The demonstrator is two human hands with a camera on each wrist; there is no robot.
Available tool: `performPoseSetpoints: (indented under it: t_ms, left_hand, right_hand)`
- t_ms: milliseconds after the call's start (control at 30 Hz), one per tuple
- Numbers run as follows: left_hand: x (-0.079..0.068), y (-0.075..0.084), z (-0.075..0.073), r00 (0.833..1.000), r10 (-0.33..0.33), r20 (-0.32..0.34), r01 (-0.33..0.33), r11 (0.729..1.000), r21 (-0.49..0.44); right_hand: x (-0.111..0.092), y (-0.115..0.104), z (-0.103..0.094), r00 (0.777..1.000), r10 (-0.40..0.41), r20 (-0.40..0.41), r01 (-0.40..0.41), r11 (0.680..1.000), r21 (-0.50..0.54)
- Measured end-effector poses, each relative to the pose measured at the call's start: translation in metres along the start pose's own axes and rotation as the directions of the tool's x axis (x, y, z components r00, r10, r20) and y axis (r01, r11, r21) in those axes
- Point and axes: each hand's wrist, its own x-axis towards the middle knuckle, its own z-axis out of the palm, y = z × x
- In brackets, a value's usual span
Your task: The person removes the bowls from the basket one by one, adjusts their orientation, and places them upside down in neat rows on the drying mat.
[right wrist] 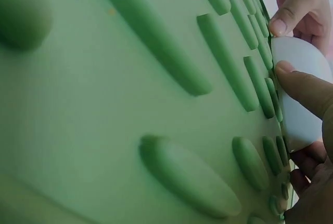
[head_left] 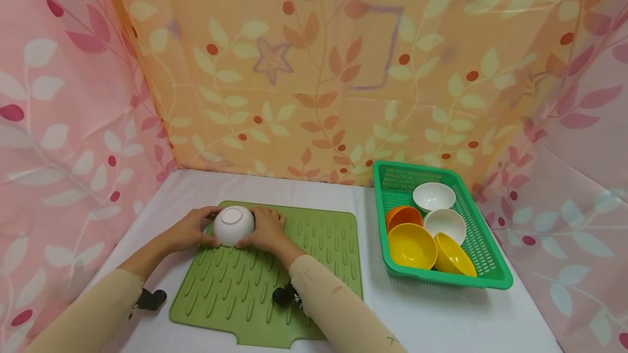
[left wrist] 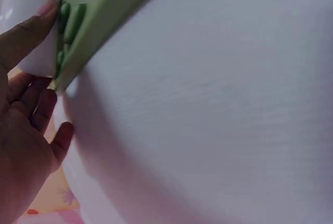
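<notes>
A white bowl (head_left: pixel 233 229) sits upside down at the back left of the green ridged drying mat (head_left: pixel 235 293), its foot ring facing up. The left hand (head_left: pixel 192 229) grips its left side, thumb toward the front and fingers round the back. On the opposite side the right hand (head_left: pixel 267 231) holds it in the same way. In the right wrist view, both thumbs lie on the white bowl (right wrist: pixel 302 91) close to its rim, which is down at the mat. The left wrist view shows the left hand (left wrist: pixel 23 114) with its thumb on the bowl's wall.
A green plastic basket (head_left: pixel 381 217) stands on the white table (head_left: pixel 338 192) to the right of the mat. Inside are white bowls (head_left: pixel 434 196), yellow bowls (head_left: pixel 412 247) and an orange bowl (head_left: pixel 403 215). Patterned cloth walls (head_left: pixel 314 70) close off the back and both sides.
</notes>
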Motion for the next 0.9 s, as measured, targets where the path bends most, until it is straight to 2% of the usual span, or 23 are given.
performPoseSetpoints:
  t_ms: [133, 367, 500, 667, 767, 833, 900]
  left_hand:
    - [0.005, 0.011, -0.006, 1.000, 0.011, -0.012, -0.011, 1.000, 0.015]
    - [0.017, 0.032, -0.013, 0.993, 0.109, -0.034, -0.109, 0.994, 0.003]
    - [0.022, 0.038, -0.014, 0.990, 0.142, -0.025, -0.141, 0.990, 0.030]
    - [0.021, 0.040, -0.014, 0.990, 0.141, -0.027, -0.138, 0.986, 0.095]
    - [0.020, 0.039, -0.012, 0.991, 0.130, -0.026, -0.126, 0.985, 0.115]
    - [0.020, 0.038, -0.010, 0.992, 0.124, -0.022, -0.120, 0.986, 0.112]
    - [0.020, 0.037, -0.008, 0.994, 0.110, -0.023, -0.107, 0.989, 0.098]
  right_hand:
    - [0.002, 0.001, 0.000, 1.000, 0.005, 0.009, -0.005, 1.000, -0.024]
    - [0.002, 0.002, 0.001, 1.000, -0.008, 0.010, 0.008, 1.000, -0.010]
    - [0.002, 0.002, 0.002, 1.000, -0.012, 0.002, 0.012, 1.000, -0.013]
    - [0.001, 0.001, -0.002, 0.999, -0.033, 0.009, 0.034, 0.998, -0.055]
    - [-0.001, -0.003, -0.019, 0.996, -0.079, 0.035, 0.083, 0.990, -0.113]
    - [-0.004, -0.005, -0.043, 0.990, -0.123, 0.072, 0.134, 0.977, -0.163]
    - [-0.009, -0.005, -0.076, 0.977, -0.172, 0.123, 0.194, 0.961, -0.199]
